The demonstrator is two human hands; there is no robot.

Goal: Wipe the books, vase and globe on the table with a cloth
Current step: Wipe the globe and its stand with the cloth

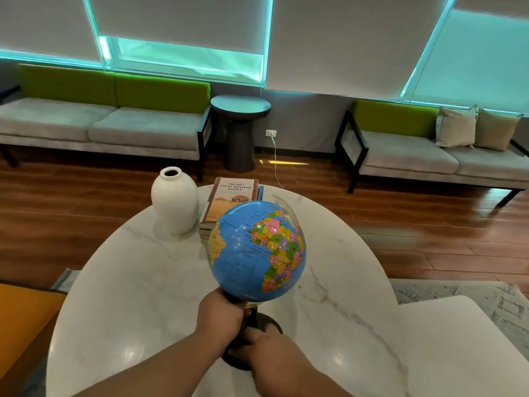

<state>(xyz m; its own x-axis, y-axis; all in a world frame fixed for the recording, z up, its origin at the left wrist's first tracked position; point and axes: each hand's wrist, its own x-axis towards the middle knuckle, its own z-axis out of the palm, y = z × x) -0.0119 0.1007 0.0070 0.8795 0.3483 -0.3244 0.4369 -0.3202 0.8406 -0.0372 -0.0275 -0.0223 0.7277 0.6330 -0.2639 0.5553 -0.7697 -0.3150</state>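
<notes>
The round blue globe with many-coloured countries [256,250] sits on its dark stand at the near side of the round white marble table [128,296]. It leans a bit to the left. The left hand [220,313] grips the thin dark stem just under the ball. The right hand [269,353] lies on the dark round foot of the stand. I cannot tell if its fingers curl round the edge.

I see no cloth in either hand or on the table, so I think no wiping is going on right now. I cannot tell if anything has been wiped, so all three jobs may be left.

Count: one globe. One white smooth vase [174,200], standing up at the far left. One pile of books [229,202] just right of the vase, partly behind the globe. It looks like three or four books, but I cannot be sure. Two hands.
</notes>
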